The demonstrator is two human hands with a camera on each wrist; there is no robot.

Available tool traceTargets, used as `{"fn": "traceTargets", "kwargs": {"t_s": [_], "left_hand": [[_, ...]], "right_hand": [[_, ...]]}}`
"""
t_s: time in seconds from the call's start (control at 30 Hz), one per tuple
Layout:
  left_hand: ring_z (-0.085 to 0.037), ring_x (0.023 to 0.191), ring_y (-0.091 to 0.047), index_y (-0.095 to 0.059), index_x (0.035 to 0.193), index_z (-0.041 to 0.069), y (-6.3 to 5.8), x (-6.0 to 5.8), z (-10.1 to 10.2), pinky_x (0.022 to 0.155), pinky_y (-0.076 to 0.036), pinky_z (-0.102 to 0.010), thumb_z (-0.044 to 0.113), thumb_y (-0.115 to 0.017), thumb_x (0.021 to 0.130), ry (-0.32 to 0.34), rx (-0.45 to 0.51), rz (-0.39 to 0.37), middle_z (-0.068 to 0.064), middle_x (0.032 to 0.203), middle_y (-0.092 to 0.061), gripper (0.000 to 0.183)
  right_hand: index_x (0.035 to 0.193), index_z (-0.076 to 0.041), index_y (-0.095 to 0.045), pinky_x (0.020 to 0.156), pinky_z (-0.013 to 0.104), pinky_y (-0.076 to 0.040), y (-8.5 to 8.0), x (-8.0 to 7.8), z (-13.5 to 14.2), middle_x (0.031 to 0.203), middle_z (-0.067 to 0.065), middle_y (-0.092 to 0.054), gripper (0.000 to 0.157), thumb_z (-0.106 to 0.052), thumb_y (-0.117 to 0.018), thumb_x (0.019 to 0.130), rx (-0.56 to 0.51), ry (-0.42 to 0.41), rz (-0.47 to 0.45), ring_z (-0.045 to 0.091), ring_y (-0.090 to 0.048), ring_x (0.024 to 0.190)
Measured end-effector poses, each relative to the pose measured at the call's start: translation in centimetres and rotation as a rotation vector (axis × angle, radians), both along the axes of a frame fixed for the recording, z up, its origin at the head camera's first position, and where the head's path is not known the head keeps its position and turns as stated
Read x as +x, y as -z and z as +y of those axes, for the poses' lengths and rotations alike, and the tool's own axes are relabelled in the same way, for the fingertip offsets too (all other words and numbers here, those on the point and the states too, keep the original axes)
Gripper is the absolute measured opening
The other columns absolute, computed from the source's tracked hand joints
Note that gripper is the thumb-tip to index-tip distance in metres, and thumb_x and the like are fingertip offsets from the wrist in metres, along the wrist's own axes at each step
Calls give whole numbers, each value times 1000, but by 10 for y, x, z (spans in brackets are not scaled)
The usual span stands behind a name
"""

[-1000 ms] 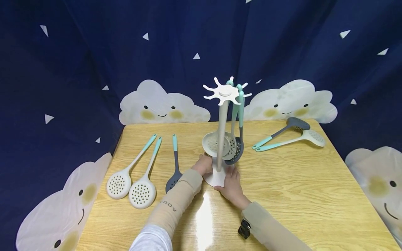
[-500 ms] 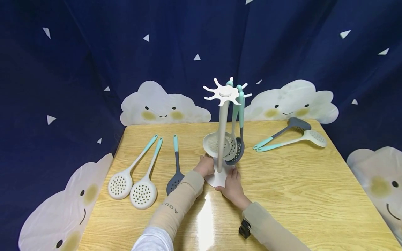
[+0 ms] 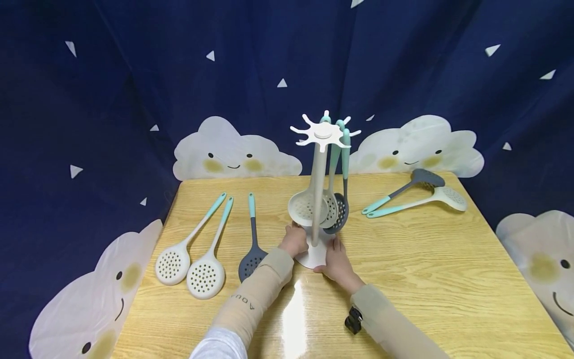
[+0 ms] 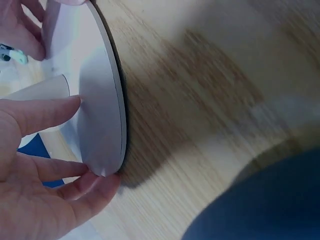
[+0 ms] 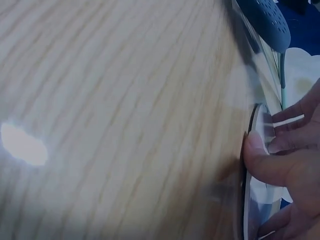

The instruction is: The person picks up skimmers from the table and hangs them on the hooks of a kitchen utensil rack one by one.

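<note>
A white utensil stand [image 3: 318, 189] with a round base [image 3: 311, 258] and a pronged top stands upright on the wooden table. My left hand [image 3: 294, 241] grips the base's left edge; in the left wrist view its thumb lies on top and the fingers bend round the rim. My right hand [image 3: 338, 262] holds the base's right front edge, thumb on the front rim, fingers on the far side. From the back and right prongs hang a pale ladle-like utensil [image 3: 299, 207], a pale perforated one [image 3: 332, 212] and a dark grey perforated one [image 3: 343, 214].
Two white skimmers [image 3: 205, 277] and a dark grey perforated utensil [image 3: 252, 259], partly behind my left arm, lie on the left. On the right, a dark grey utensil [image 3: 426, 176] and a white perforated one [image 3: 450, 197] lie crossed. A blue curtain [image 3: 251, 65] hangs behind the table.
The stand has turned slightly, its prongs and hanging utensils shifting a little. Both hands have moved slightly right with the base still held. The utensils on the table stay put.
</note>
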State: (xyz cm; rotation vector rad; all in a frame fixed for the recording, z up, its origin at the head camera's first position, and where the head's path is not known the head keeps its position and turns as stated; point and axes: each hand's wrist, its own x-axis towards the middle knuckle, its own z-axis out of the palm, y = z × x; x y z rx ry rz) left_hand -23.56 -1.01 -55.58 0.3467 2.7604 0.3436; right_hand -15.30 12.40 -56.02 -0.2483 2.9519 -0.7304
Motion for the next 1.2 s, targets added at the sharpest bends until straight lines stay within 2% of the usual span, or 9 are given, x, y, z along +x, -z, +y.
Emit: {"fn": "traceTargets", "kwargs": {"t_s": [0.17,0.2,0.47,0.67,0.83,0.93,1.1,1.13,1.2], "left_hand": [[-31,105,-43,-64,67,3,-6,6,2,89,-31,-38,11,-65,70,-16,-12,5,-13,102,-64,8],[-30,106,-44,-63,67,3,-19,11,3,91,-31,-39,11,-65,72,-28,-29,-26,-12,101,-64,9],[-23,87,-53,-62,67,7,-32,26,7,90,-32,-41,17,-66,76,-42,-73,12,-6,81,-64,14],[-21,84,-56,-62,67,7,-33,31,8,88,-30,-41,19,-66,76,-48,-89,49,-5,78,-65,15],[-28,98,-55,-64,68,5,-31,32,12,82,-31,-43,19,-66,75,-67,-98,59,-8,79,-66,16],[-31,103,-51,-64,67,6,-10,26,13,81,-29,-45,24,-65,74,-77,-100,105,-8,79,-66,19],[-30,102,-52,-65,70,6,-15,31,14,86,-29,-49,24,-64,76,-99,-78,96,-8,79,-66,20],[-31,105,-52,-66,72,4,-31,37,15,89,-31,-49,22,-65,76,-112,-85,52,-10,83,-67,18],[-33,108,-52,-67,75,3,-32,38,15,91,-30,-51,22,-65,77,-118,-72,50,-11,86,-67,19]], "right_hand": [[132,23,-19,104,49,-26,-2,-6,5,138,43,-13,111,-33,-82,60,-11,-23,-52,52,-21,127],[133,23,-18,105,49,-25,-2,-7,6,139,42,-11,111,-33,-82,60,-7,-34,-66,51,-19,128],[134,20,-17,108,49,-17,-4,-17,15,140,41,-9,110,-31,-81,62,39,-137,-88,48,-13,132],[133,22,-17,107,49,-20,-7,-22,20,138,42,-11,109,-28,-82,61,44,-198,-87,49,-16,131],[133,22,-19,107,47,-22,-7,-28,26,138,42,-14,109,-25,-82,58,56,-266,-57,48,-19,130],[134,21,-19,107,46,-22,-5,-32,29,138,41,-15,109,-27,-82,58,69,-293,-61,47,-20,131],[134,20,-21,107,47,-22,-6,-37,35,139,40,-15,107,-26,-82,58,53,-352,-46,47,-20,131],[133,20,-22,106,48,-23,-6,-37,36,139,40,-16,106,-25,-82,58,46,-367,-35,48,-20,130],[133,20,-23,105,49,-23,-8,-37,39,139,40,-15,105,-25,-81,58,31,-388,-30,49,-20,130]]}}
